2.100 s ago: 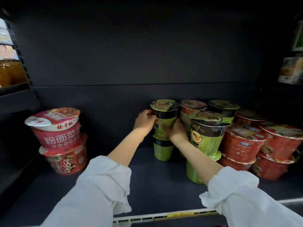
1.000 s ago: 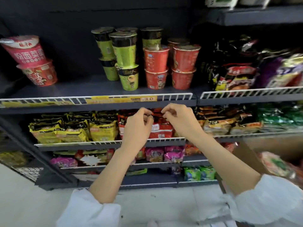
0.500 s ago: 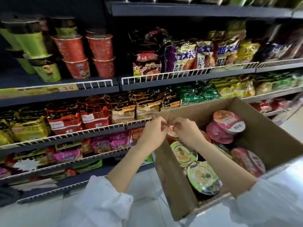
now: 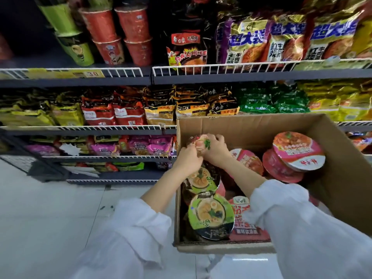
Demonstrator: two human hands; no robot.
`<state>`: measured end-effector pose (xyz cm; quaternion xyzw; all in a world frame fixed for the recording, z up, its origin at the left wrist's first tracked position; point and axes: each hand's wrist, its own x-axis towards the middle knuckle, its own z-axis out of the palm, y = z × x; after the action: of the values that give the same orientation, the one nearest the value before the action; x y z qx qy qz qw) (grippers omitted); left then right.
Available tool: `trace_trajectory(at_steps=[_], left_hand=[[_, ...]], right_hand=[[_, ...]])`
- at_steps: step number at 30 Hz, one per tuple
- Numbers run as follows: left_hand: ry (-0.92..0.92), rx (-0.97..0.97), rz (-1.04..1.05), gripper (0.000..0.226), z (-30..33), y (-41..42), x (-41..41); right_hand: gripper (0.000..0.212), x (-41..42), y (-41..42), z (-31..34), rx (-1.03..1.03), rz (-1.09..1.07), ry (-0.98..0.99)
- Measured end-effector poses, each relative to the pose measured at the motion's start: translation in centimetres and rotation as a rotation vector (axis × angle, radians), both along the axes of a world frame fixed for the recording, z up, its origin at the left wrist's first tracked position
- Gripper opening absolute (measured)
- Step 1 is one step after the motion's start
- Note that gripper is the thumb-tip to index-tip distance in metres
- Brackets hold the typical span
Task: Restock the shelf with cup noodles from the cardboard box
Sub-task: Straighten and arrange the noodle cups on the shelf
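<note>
step: pick-up. left hand [image 4: 188, 158] and right hand [image 4: 214, 151] both grip a cup noodle [image 4: 198, 142] at the far-left corner inside the cardboard box [image 4: 251, 127]. next: lift clear, carry to the shelf [image 4: 80, 76].

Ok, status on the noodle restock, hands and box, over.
Both hands, left and right, gripping one cup inside the cardboard box. More cups in the box. Nothing blocking the lift.

Both hands [image 4: 202, 153] grip one cup noodle [image 4: 198, 142] inside the cardboard box [image 4: 346, 178].
</note>
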<state>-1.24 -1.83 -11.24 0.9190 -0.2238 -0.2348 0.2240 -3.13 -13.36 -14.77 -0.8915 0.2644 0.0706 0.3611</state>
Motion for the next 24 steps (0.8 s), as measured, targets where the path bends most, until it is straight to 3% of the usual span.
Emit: trace_trajectory(at_steps=[5, 11, 13, 16, 19, 24], left_hand=[[0.053, 0.063, 0.048, 0.054, 0.2, -0.8, -0.9], [0.025, 0.469, -0.183, 0.112, -1.2, -3.1, -2.6], [-0.019, 0.534, -0.163, 0.116, -1.6, -3.7, -3.0], [-0.063, 0.39, -0.048, 0.098, -1.2, -4.4, -3.0], [-0.142, 0.206, 0.083, 0.099, 0.8, -4.3, -2.4], [-0.37, 0.067, 0.074, 0.101, 6.3, -2.8, -1.1]], right_hand=[[0.093, -2.0, -2.2, -0.4, -0.036, -0.078, -0.067], [0.089, -6.1, -5.7, 0.2, -0.105, -0.09, -0.072], [0.088, -7.0, -5.9, 0.5, -0.101, -0.077, -0.083], [0.084, -7.7, -5.7, 1.2, -0.095, -0.078, -0.129], [0.078, -7.8, -5.5, 2.9, -0.09, -0.111, -0.193], [0.072, -7.1, -5.2, 7.4, -0.134, -0.095, -0.295]])
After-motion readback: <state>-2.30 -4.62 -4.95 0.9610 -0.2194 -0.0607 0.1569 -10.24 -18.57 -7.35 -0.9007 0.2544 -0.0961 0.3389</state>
